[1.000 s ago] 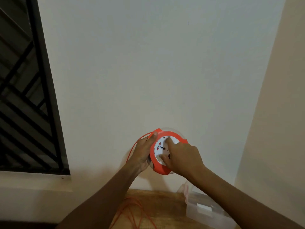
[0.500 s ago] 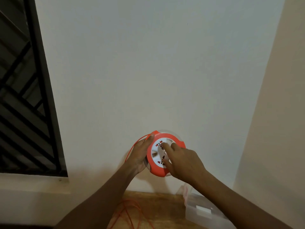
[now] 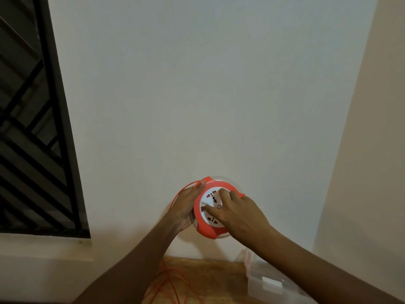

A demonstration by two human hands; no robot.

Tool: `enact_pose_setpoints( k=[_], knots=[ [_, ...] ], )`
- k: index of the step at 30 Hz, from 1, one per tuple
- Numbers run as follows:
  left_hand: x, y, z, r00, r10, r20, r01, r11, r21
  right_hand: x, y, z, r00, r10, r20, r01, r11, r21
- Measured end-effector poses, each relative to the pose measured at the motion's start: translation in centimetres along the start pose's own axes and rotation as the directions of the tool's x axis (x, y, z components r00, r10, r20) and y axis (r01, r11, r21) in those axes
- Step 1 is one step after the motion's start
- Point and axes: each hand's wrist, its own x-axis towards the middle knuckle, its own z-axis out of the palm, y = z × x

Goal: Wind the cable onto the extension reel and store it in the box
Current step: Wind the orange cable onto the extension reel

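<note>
I hold an orange extension reel [image 3: 202,224] with a white socket face up in front of the wall. My left hand [image 3: 185,207] grips its left rim and back. My right hand [image 3: 237,212] lies on the white face, fingers pressed into it. An orange cable [image 3: 178,195] leaves the reel's top left, curves down behind my left hand, and lies in loose loops [image 3: 171,284] on the wooden table [image 3: 219,275] below. A clear plastic box [image 3: 269,281] stands on the table at the lower right.
A white wall fills the view ahead, with a beige side wall on the right. A dark window with a black grille [image 3: 32,128] is at the left above a pale sill.
The white face of the reel has turned under my right hand, whose fingers have shifted round it. The left hand keeps its grip on the rim.
</note>
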Motion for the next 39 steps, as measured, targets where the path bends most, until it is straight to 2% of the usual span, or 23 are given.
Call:
enact_pose_setpoints(
  k=[6, 8, 10, 13, 15, 17, 20, 22, 25, 27, 29, 33, 39],
  knots=[
    [0.3, -0.3, -0.4, 1.000, -0.023, -0.001, 0.023, 1.000, -0.014, 0.2, 0.4, 0.2, 0.998, -0.024, 0.056, 0.027, 0.998, -0.050],
    [0.4, -0.7, -0.1, 1.000, -0.023, 0.011, 0.023, 0.999, -0.029, 0.2, 0.4, 0.2, 0.998, 0.011, 0.055, -0.009, 1.000, -0.030],
    [0.5, -1.1, 0.2, 1.000, -0.022, -0.006, 0.021, 0.998, -0.052, 0.3, 0.1, 0.1, 0.983, 0.184, 0.008, -0.183, 0.977, 0.112],
    [0.6, -1.6, 0.7, 0.999, -0.026, -0.043, 0.022, 0.995, -0.099, 0.7, -0.5, 0.0, 0.883, 0.469, -0.007, -0.440, 0.834, 0.331],
    [0.7, -1.7, 1.0, 0.999, -0.014, -0.047, 0.010, 0.996, -0.083, 0.8, -0.9, 0.2, 0.829, 0.559, 0.002, -0.507, 0.751, 0.423],
    [0.8, -1.8, 1.0, 0.999, -0.010, -0.039, 0.007, 0.998, -0.056, 0.6, -1.3, 0.5, 0.816, 0.578, 0.026, -0.526, 0.722, 0.450],
    [0.8, -2.0, 0.4, 0.999, -0.032, -0.026, 0.030, 0.998, -0.062, -0.1, -1.6, 1.2, 0.844, 0.535, 0.034, -0.502, 0.766, 0.402],
    [0.9, -1.9, 0.1, 0.999, -0.044, -0.020, 0.042, 0.997, -0.065, -0.5, -1.3, 1.4, 0.889, 0.456, -0.030, -0.414, 0.832, 0.369],
    [0.9, -1.6, -0.5, 0.999, -0.039, -0.001, 0.039, 0.998, -0.052, -1.3, -0.6, 0.9, 0.978, 0.183, -0.101, -0.153, 0.957, 0.248],
    [0.9, -1.4, -0.8, 0.999, -0.044, 0.032, 0.046, 0.997, -0.055, -1.6, -0.1, 0.5, 0.992, 0.040, -0.116, -0.022, 0.989, 0.150],
    [0.8, -1.4, -0.9, 0.997, -0.060, 0.043, 0.061, 0.997, -0.039, -1.7, 0.5, 0.1, 0.995, -0.031, -0.091, 0.041, 0.993, 0.111],
    [1.0, -1.8, -1.1, 0.997, -0.068, 0.033, 0.069, 0.997, -0.029, -1.5, 1.1, 0.4, 0.997, -0.075, 0.026, 0.073, 0.993, 0.092],
    [0.9, -1.9, -1.2, 0.998, -0.063, 0.024, 0.062, 0.998, 0.022, -1.0, 0.3, 0.5, 0.994, -0.023, 0.105, 0.017, 0.998, 0.059]
  ],
)
